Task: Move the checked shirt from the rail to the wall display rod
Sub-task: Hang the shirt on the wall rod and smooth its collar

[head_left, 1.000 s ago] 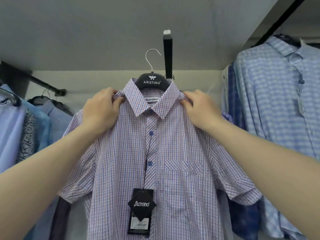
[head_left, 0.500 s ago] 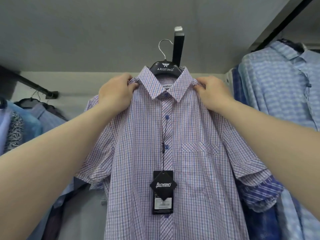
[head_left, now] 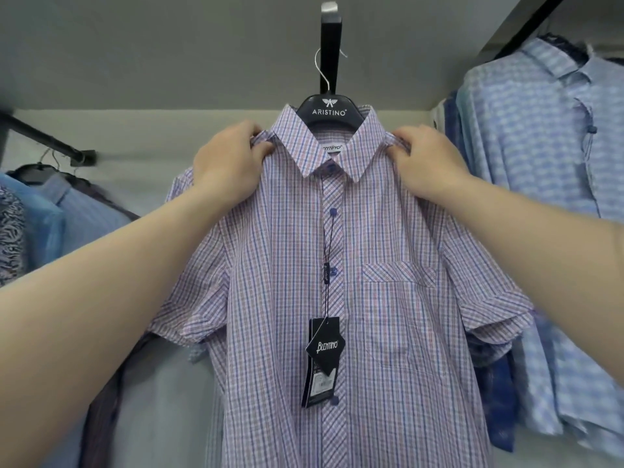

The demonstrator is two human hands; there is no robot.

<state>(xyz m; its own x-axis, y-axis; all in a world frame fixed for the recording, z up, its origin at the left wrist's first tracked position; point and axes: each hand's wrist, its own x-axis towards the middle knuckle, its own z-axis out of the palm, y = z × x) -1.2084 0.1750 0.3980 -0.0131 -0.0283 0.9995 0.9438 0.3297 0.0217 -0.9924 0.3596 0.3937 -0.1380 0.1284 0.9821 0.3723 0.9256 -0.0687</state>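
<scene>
At 9 o'clock I see a dark side rail (head_left: 47,141) with blue shirts (head_left: 50,211) hanging under it, not my concern. Moving in, left hand (head_left: 229,163) is closed, fingers pinching the checked shirt (head_left: 337,265) at its shoulder seam just beside the collar. Dead centre, the shirt hangs facing me on a black hanger (head_left: 328,109); its wire hook (head_left: 324,67) overlaps the black wall display rod (head_left: 330,45) at 12 o'clock, and I can't tell for sure if the hook is seated over it or just alongside. Swing tag (head_left: 322,359) dangles at 6 o'clock. Right hand (head_left: 429,163) at 2 o'clock is closed too, gripping the other shoulder. Pale blue shirts (head_left: 547,163) hang at 3 o'clock. My read: transfer nearly done, shirt is at the rod; left is confirming the hook, squaring the shoulders, letting go.
</scene>
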